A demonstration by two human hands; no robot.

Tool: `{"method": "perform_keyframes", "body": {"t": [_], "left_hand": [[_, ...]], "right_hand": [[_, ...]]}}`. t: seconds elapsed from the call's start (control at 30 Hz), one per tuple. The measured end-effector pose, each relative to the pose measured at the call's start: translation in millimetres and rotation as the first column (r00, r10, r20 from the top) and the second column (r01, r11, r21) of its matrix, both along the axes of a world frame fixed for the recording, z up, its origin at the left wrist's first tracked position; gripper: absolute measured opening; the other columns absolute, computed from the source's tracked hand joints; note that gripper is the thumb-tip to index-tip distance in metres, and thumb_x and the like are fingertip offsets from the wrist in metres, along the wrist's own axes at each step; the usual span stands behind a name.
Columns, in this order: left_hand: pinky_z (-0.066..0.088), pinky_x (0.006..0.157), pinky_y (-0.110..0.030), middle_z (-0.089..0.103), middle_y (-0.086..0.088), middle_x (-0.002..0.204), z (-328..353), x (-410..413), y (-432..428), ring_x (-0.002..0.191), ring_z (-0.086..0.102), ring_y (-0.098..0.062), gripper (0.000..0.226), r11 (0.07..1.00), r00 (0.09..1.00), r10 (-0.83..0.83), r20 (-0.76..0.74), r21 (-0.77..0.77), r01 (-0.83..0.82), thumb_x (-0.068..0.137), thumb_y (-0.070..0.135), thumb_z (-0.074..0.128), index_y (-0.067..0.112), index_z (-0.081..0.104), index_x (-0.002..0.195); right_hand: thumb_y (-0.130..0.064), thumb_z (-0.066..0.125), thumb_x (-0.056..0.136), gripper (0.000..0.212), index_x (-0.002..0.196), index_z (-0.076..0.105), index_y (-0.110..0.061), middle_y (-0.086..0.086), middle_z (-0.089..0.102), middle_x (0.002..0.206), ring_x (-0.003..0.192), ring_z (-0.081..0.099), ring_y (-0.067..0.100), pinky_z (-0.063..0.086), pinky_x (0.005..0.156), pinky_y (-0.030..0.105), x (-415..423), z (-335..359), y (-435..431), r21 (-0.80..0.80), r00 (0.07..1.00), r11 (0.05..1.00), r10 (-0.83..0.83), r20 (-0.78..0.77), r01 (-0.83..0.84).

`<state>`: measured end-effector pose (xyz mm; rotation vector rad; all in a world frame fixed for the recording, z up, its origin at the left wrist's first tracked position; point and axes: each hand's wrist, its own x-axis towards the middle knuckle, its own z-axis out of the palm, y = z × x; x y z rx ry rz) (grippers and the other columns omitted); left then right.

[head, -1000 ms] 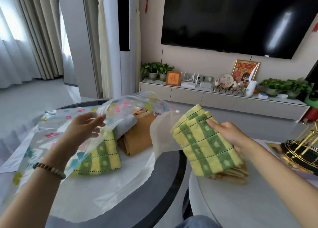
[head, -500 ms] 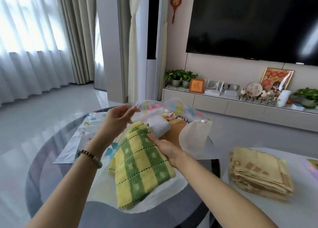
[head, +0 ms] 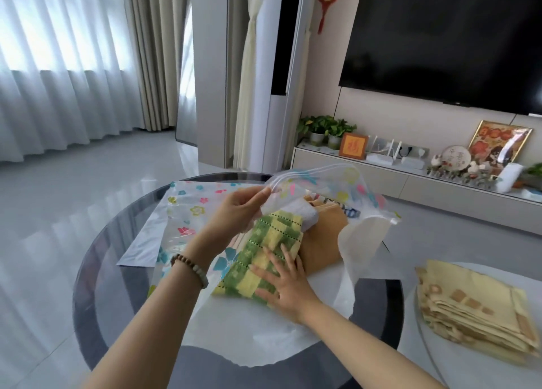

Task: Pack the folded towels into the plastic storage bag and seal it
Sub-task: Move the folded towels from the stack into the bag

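A clear plastic storage bag (head: 337, 183) printed with coloured flowers lies on the round dark table (head: 96, 259). My left hand (head: 237, 209) pinches the bag's upper lip and holds the mouth up. A green-and-yellow checked towel (head: 269, 242) lies in the opening, and my right hand (head: 281, 286) rests flat on its near end with fingers spread. Deeper in the bag sit a grey-white towel (head: 306, 212) and an orange-brown towel (head: 322, 239). A stack of pale yellow folded towels (head: 472, 303) lies on the white table at the right.
A second flowered bag (head: 187, 209) lies flat under the first at the left. A low TV cabinet (head: 381, 177) with plants and ornaments stands behind, under a wall television. Curtains hang at the left over a glossy floor.
My right hand carried the checked towel from the right-hand stack into the bag's mouth and now lies flat on it. My left hand kept hold of the bag's lip.
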<state>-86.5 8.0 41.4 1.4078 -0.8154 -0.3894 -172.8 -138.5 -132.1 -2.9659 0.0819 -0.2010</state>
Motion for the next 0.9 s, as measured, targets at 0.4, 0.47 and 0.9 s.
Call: {"method": "perform_keyframes", "body": {"t": [0.4, 0.47, 0.9], "left_hand": [[0.026, 0.037, -0.014, 0.042, 0.011, 0.045, -4.5, -7.8, -13.3, 0.037, 0.034, -0.005, 0.022, 1.0, 0.999, -0.017, -0.037, 0.017, 0.017, 0.092, 0.034, 0.053, 0.026, 0.072, 0.088], [0.025, 0.036, -0.013, 0.04, 0.012, 0.04, -7.2, -8.3, -16.8, 0.037, 0.03, -0.003, 0.021, 1.0, 1.0, -0.01, -0.019, 0.026, 0.011, 0.093, 0.033, 0.052, 0.026, 0.071, 0.09], [0.046, 0.075, -0.033, 0.064, 0.003, 0.102, 4.2, -53.7, -50.7, 0.087, 0.056, -0.016, 0.048, 0.89, 0.724, 0.327, 0.608, 0.058, -0.451, 0.076, 0.049, 0.066, 0.026, 0.056, 0.117]], "right_hand": [[-0.059, 0.031, 0.093, 0.051, 0.141, 0.035, -0.042, -0.01, -0.001, 0.162, 0.146, -0.019, 0.024, -0.002, 0.115, 0.056, 49.3, 29.1, -16.1, 0.028, 0.982, 0.997, -0.061, -0.178, 0.068], [-0.058, 0.033, 0.093, 0.052, 0.142, 0.036, -0.039, -0.01, 0.001, 0.162, 0.148, -0.012, 0.019, 0.002, 0.117, 0.051, 29.0, 35.2, -23.7, 0.062, 0.992, 0.998, 0.018, -0.122, -0.011], [-0.05, 0.054, 0.086, 0.035, 0.108, 0.068, -0.026, -0.014, 0.061, 0.121, 0.104, 0.063, 0.006, 0.051, 0.078, 0.019, -214.7, 76.0, -145.8, 0.029, 0.975, 0.987, -0.16, 0.156, 0.157]]}}
